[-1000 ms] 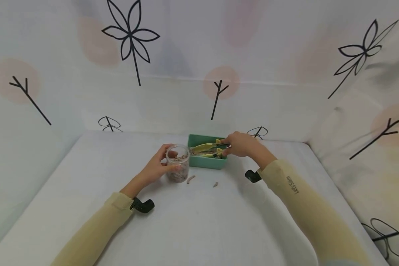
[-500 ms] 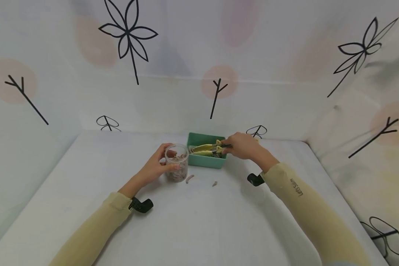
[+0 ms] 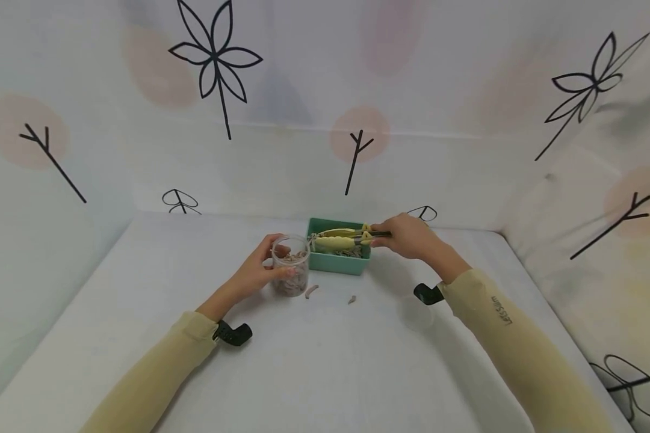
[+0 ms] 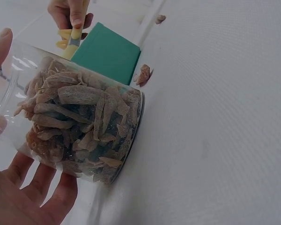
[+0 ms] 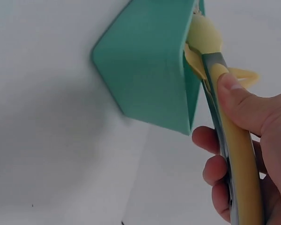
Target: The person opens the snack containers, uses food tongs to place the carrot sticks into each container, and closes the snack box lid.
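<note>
My left hand [image 3: 251,275] grips a clear open jar [image 3: 298,282] standing on the table, thumb on the near side. Brown, strip-like dried pieces [image 4: 79,112] fill much of it, as the left wrist view shows. Just right of the jar is a green rectangular box [image 3: 336,263] with more pieces inside. My right hand [image 3: 408,236] holds yellow tongs [image 3: 336,243] with metal-edged handles, thumb on top and fingers curled beneath. Their heads are over the box, tips toward the jar; a few pieces show at the tips, partly hidden by the box wall in the right wrist view.
Two loose dried pieces lie on the white table [image 3: 314,361]: a longer one [image 3: 311,291] beside the jar and a small one [image 3: 352,299] in front of the box. A faint clear round outline [image 3: 418,314] shows near the right wrist. Patterned cloth walls stand behind and beside.
The right hand has moved slightly right and the tongs have risen from inside the box, their two heads now closer together with pieces at the tips. The left hand and jar stay put.
</note>
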Demonstrator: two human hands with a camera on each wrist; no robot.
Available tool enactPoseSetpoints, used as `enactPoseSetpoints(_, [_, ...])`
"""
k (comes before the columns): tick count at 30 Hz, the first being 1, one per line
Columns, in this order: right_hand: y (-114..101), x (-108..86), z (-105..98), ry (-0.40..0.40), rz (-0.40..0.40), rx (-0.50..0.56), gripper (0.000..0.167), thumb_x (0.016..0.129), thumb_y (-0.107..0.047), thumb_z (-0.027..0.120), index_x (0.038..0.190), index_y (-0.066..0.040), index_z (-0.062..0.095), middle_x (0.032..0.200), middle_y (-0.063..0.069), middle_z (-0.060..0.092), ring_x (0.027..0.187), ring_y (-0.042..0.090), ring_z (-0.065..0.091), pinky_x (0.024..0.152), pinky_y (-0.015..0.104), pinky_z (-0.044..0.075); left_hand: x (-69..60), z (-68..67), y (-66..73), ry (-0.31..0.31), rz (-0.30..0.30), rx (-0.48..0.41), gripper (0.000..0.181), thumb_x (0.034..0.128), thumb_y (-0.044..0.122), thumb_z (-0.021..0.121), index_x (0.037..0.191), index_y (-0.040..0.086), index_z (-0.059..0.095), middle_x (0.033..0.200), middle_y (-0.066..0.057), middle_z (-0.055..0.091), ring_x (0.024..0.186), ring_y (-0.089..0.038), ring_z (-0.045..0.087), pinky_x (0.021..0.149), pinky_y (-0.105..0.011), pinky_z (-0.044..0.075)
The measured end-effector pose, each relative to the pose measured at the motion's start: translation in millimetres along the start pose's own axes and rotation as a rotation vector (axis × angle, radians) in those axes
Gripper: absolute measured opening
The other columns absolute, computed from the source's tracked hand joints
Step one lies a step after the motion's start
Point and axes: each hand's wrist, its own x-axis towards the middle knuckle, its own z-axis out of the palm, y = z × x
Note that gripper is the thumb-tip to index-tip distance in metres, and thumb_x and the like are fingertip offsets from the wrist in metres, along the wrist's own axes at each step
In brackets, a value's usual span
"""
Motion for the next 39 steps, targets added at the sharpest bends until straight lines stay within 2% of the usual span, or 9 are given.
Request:
enactPoseSetpoints(7, [7,-6.6,-6,0.007,0.025,0.075,0.050,0.094,-0.036,0.069,0.136,-0.009,0.062,0.121,0.014,0.069,0.081,0.018,0.059,0.064,0.035,0.044,0.4,-0.4,-1.2,0.001,0.014,0.010,0.070,0.0900,0.019,0.076,0.147,0.020,0.036,0.136,-0.015,0.051,0.125,-0.034,0.048,0.104,-0.057,0.040])
enactPoseSetpoints(13, [12,-11.8,-12,0.011,0.050,0.096,0.052,0.094,-0.035,0.070,0.137,-0.008,0.060,0.121,0.015,0.069,0.085,0.020,0.058,0.068,0.035,0.046,0.3,-0.1,-1.8,0.002,0.017,0.005,0.071,0.0889,0.021,0.078,0.147,0.019,0.036,0.136,-0.015,0.051,0.125,-0.033,0.048,0.104,-0.057,0.040])
enactPoseSetpoints(21, [12,-20.1,-28,0.032,0.048,0.150,0.052,0.095,-0.031,0.070,0.137,-0.003,0.059,0.117,0.016,0.070,0.079,0.020,0.057,0.062,0.032,0.045,0.1,1.1,-1.0,0.007,0.010,0.008,0.072,0.0886,0.021,0.078,0.147,0.020,0.036,0.136,-0.014,0.052,0.126,-0.034,0.048,0.103,-0.056,0.041])
enactPoseSetpoints(27, [1,-25.1,-40,0.062,0.000,0.171,0.053,0.094,-0.031,0.071,0.137,-0.002,0.059,0.115,0.015,0.071,0.075,0.019,0.056,0.060,0.032,0.044,0.1,0.0,-0.7,0.011,0.013,0.010,0.072,0.0889,0.020,0.077,0.147,0.019,0.036,0.136,-0.015,0.051,0.126,-0.033,0.048,0.103,-0.056,0.041])
enactPoseSetpoints(32, [-17,-27.0,-47,0.069,-0.045,0.193,0.052,0.093,-0.031,0.072,0.136,-0.003,0.060,0.118,0.013,0.070,0.075,0.018,0.056,0.060,0.032,0.044,-0.4,-1.0,-1.5,0.012,0.002,0.008,0.072,0.0893,0.019,0.077,0.148,0.020,0.035,0.137,-0.015,0.049,0.126,-0.034,0.047,0.104,-0.057,0.040])
enactPoseSetpoints(39, [-40,-25.8,-44,0.067,-0.125,0.198,0.049,0.092,-0.029,0.074,0.134,-0.005,0.062,0.123,0.010,0.068,0.080,0.015,0.060,0.064,0.032,0.046,1.2,1.0,-1.0,0.006,-0.004,0.013,0.073,0.0891,0.020,0.078,0.148,0.020,0.035,0.137,-0.015,0.050,0.124,-0.033,0.048,0.103,-0.056,0.042])
